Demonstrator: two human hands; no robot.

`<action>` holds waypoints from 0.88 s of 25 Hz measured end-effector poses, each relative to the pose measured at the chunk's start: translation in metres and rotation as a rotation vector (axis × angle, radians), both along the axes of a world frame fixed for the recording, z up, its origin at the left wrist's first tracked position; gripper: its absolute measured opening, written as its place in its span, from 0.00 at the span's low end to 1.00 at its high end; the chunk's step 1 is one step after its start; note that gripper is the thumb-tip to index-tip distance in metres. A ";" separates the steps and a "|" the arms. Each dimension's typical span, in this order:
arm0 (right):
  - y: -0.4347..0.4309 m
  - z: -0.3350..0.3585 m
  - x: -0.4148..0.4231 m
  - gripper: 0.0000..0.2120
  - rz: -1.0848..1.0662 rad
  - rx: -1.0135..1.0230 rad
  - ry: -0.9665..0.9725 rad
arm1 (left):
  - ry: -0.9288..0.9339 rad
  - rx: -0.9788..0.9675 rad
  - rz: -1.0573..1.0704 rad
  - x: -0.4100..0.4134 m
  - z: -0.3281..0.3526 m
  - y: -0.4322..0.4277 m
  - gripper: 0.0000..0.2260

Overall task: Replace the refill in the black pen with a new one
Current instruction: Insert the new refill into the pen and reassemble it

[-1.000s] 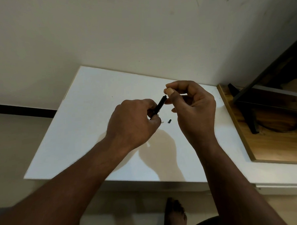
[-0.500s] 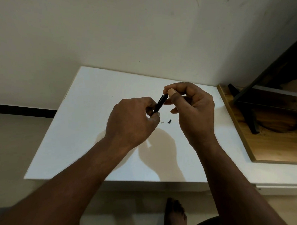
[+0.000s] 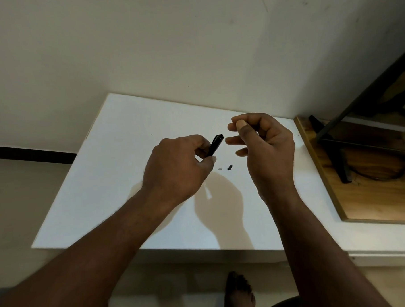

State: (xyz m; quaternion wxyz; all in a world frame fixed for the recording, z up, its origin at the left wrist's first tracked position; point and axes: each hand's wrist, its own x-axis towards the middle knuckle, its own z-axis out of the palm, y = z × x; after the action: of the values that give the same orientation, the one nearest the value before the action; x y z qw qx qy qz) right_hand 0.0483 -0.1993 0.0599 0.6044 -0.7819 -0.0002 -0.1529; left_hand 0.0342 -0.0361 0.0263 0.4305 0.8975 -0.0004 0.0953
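- The white table [image 3: 100, 185] is the reference for every place given here; its far edge meets a pale wall [image 3: 169, 50].
- The left hand [image 3: 174, 170] is held above the middle of the table, fingers curled round the lower part of the black pen [image 3: 216, 144].
- The pen is raised off the table top and tilted, its free upper end pointing toward the table's far edge.
- The right hand [image 3: 269, 155] is raised over the table's right part, apart from the pen. Its fingers are curled and the thumb tip rests against the index finger; I cannot tell whether anything is pinched there.
- A small black piece [image 3: 230, 167] lies on the table's middle, between the hands, and a small white piece [image 3: 220, 169] lies just beside it.
- A wooden board [image 3: 373, 204] borders the table's right side.
- A bare foot [image 3: 239, 293] shows on the floor below the table's near edge.
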 end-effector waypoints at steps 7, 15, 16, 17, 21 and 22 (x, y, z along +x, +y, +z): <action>-0.001 -0.008 0.004 0.07 -0.007 -0.098 0.098 | 0.089 -0.110 0.038 0.005 -0.001 0.004 0.08; -0.008 -0.023 0.012 0.06 -0.026 -0.247 0.218 | 0.160 -0.417 0.107 0.008 0.006 0.011 0.09; -0.009 -0.025 0.013 0.05 -0.031 -0.278 0.226 | 0.161 -0.430 0.115 0.008 0.006 0.011 0.09; -0.011 -0.027 0.015 0.05 -0.034 -0.322 0.236 | 0.161 -0.439 0.124 0.008 0.006 0.012 0.09; -0.022 -0.038 0.019 0.05 -0.004 -0.582 0.317 | 0.148 -0.433 0.137 0.009 0.008 0.013 0.08; -0.024 -0.041 0.019 0.05 0.005 -0.626 0.342 | 0.147 -0.431 0.137 0.008 0.008 0.013 0.08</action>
State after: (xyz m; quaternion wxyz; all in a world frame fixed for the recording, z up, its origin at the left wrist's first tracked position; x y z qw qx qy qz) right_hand 0.0676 -0.2237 0.0186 0.3272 -0.9435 0.0522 -0.0108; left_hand 0.0426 -0.0231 0.0339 0.6034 0.7874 0.1123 0.0568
